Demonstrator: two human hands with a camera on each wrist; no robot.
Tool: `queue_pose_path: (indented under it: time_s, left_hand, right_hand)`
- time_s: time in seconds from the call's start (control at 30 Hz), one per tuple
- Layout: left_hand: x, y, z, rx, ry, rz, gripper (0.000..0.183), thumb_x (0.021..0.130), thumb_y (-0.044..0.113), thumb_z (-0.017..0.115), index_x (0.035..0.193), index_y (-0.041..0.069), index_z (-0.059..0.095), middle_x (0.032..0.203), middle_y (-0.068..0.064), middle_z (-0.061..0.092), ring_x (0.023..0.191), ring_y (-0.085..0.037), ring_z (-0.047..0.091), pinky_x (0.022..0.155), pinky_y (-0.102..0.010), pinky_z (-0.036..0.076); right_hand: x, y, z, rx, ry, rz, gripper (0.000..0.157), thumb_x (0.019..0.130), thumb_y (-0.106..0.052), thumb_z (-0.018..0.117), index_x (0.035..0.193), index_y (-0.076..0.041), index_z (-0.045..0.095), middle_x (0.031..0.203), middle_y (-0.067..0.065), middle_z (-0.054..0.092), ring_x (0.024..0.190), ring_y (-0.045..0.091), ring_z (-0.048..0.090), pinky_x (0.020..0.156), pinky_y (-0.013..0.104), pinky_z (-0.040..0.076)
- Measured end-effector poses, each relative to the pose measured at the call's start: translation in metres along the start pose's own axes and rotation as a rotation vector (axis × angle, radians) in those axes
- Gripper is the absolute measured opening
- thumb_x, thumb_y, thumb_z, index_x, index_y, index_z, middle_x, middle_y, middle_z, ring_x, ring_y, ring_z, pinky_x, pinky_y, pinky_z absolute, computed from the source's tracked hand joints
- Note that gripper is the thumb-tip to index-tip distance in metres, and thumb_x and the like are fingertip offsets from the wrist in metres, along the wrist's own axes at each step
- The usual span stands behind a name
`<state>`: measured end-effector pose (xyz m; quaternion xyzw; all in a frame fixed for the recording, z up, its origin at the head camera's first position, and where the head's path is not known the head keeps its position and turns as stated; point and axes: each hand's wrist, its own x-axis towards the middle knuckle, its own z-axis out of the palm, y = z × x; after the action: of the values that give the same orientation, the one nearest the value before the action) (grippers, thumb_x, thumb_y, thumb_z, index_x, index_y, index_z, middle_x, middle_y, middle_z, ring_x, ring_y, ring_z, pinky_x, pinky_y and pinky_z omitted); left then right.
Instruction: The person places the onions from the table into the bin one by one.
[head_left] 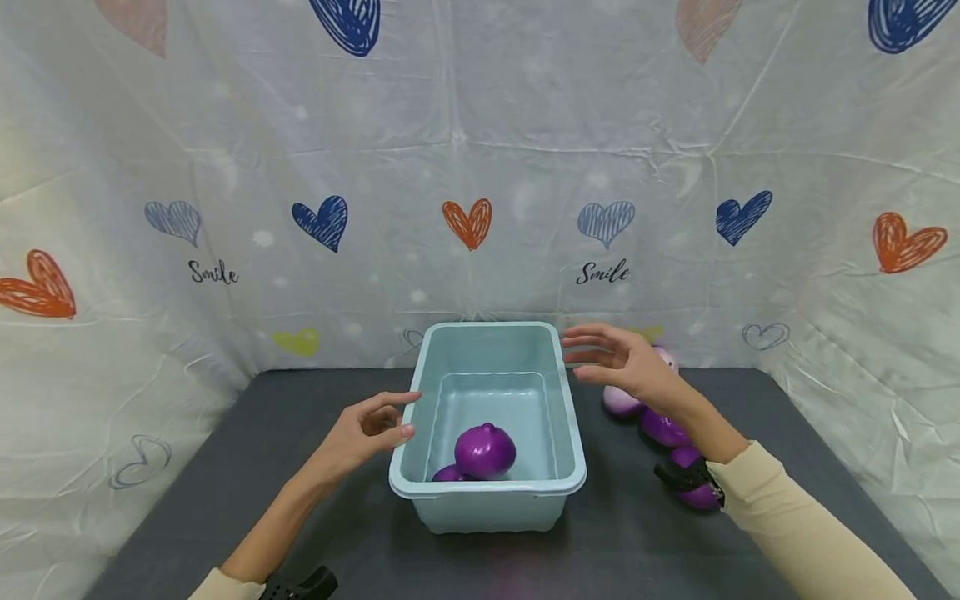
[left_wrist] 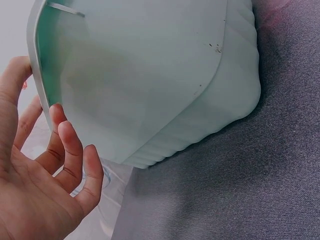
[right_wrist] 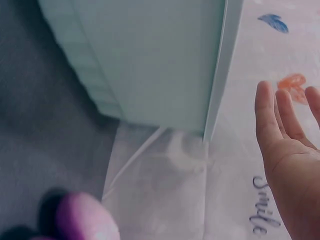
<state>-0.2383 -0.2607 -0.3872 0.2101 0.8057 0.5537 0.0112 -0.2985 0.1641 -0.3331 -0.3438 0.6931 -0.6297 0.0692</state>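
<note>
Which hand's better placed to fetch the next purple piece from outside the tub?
Likely the right hand: it's empty, and the loose purple pieces lie on its side of the tub. The left hand is across the tub from them.

Left hand (head_left: 358, 429): at tub's (head_left: 491, 510) left rim, fingers loosely bent, thumb apart from index. Right hand (head_left: 624, 358): beside right rim, fingers extended.

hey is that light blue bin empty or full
Neither: the light blue bin is partly filled. The head view shows two purple onions toward its near end, with bare floor behind them.
</note>
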Motion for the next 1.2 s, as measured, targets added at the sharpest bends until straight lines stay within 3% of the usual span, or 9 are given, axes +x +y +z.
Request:
queue_pose_path:
  time_s: [0.33,0.63,0.93,1.2]
  left_hand:
    - [0.0,-0.001,0.0,-0.01,-0.003,0.005,0.047,0.099,0.014,0.068,0.145,0.008,0.057,0.095,-0.017,0.062,0.079,-0.025,0.061,0.074,-0.038,0.052]
    - [0.0,0.001,0.0,-0.015,-0.004,0.001,0.048,0.099,0.013,0.068,0.145,0.007,0.057,0.095,-0.018,0.062,0.079,-0.024,0.061,0.074,-0.041,0.052]
    - [0.001,0.0,0.0,0.005,-0.001,0.005,0.047,0.099,0.014,0.068,0.145,0.008,0.057,0.095,-0.016,0.062,0.08,-0.024,0.06,0.074,-0.041,0.051]
    - [0.001,-0.001,-0.001,0.002,-0.01,0.004,0.047,0.1,0.013,0.067,0.145,0.007,0.056,0.095,-0.016,0.063,0.08,-0.024,0.061,0.075,-0.043,0.051]
  right_hand:
    - [-0.031,0.006,-0.033,-0.095,0.052,0.024,0.047,0.098,-0.004,0.068,0.142,0.0,0.052,0.139,0.018,0.056,0.127,0.038,0.055,0.096,0.04,0.05]
    - [-0.063,0.012,-0.057,-0.163,0.111,0.075,0.042,0.1,-0.005,0.066,0.14,-0.001,0.054,0.135,0.016,0.06,0.123,0.026,0.059,0.093,0.037,0.052]
    - [-0.095,0.021,-0.083,-0.208,0.13,0.078,0.043,0.102,-0.005,0.062,0.143,0.004,0.05,0.138,0.014,0.058,0.125,0.03,0.058,0.094,0.033,0.05]
    - [-0.129,0.027,-0.095,-0.219,0.13,0.052,0.043,0.102,0.004,0.057,0.143,0.011,0.045,0.136,0.002,0.06,0.121,0.016,0.061,0.091,0.03,0.052]
